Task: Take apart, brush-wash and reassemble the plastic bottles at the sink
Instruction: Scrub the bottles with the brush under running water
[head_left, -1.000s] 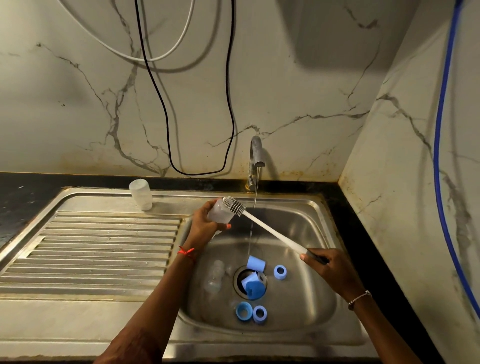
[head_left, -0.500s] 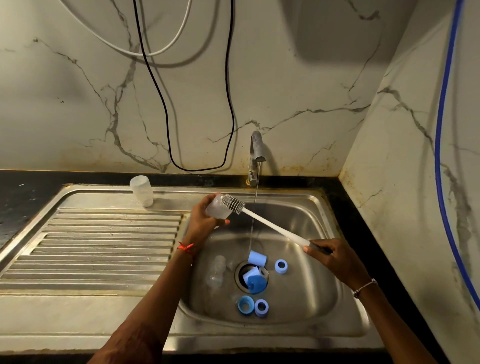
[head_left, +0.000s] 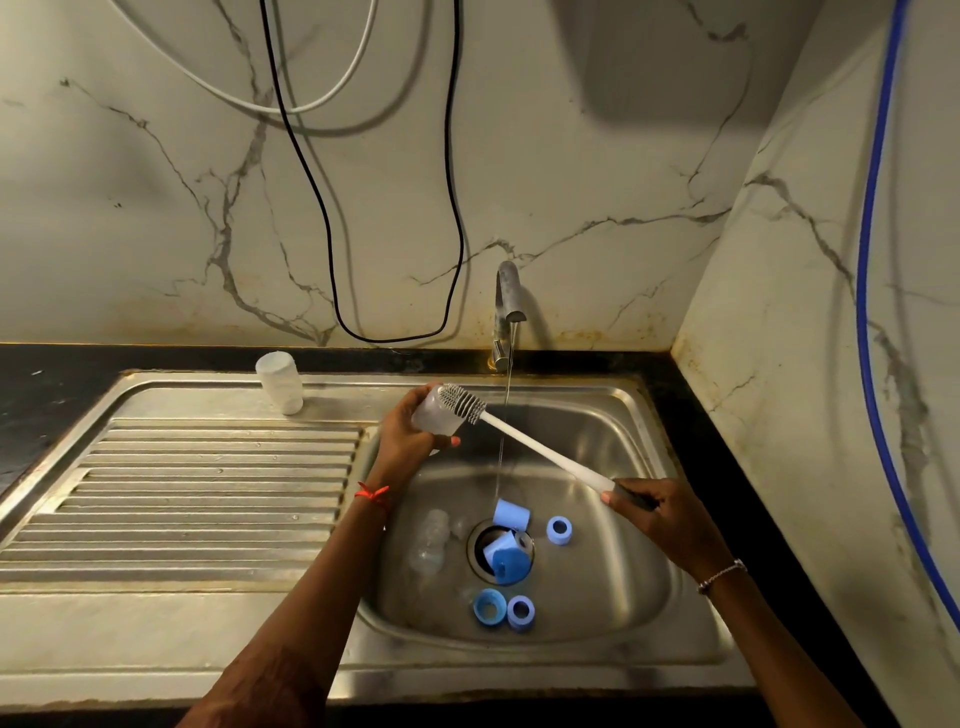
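Left hand (head_left: 402, 441): gripping the clear bottle (head_left: 434, 418), fingers curling round its body, just below and left of the tap (head_left: 506, 306).
Right hand (head_left: 670, 514): closing round the dark grip end of the brush (head_left: 540, 449), below and right of the tap.
Brush head: lying against the bottle's upper side; not showing clearly whether entering the mouth or scrubbing outside.
Water stream (head_left: 503, 415): falling from the tap, passing just right of the bottle and crossing the handle.
Step in hand: by judgement, brush-washing this one bottle body.
Technique: aiming the bottle mouth along the handle line, turning the bottle against the bristles, reaching base and shoulder, then shifting rightward under the tap for rinsing.
Loose parts: blue caps and rings (head_left: 559, 530) lying around the drain (head_left: 480, 545) straight below the tap; a second clear bottle (head_left: 428, 540) lying just left of them.
Edges: side wall (head_left: 805, 312) standing right of the tap, likely limiting handle pull-back.
Open room: drainboard (head_left: 208, 483) stretching left of the tap, carrying one white bottle (head_left: 279, 382) at its back edge.
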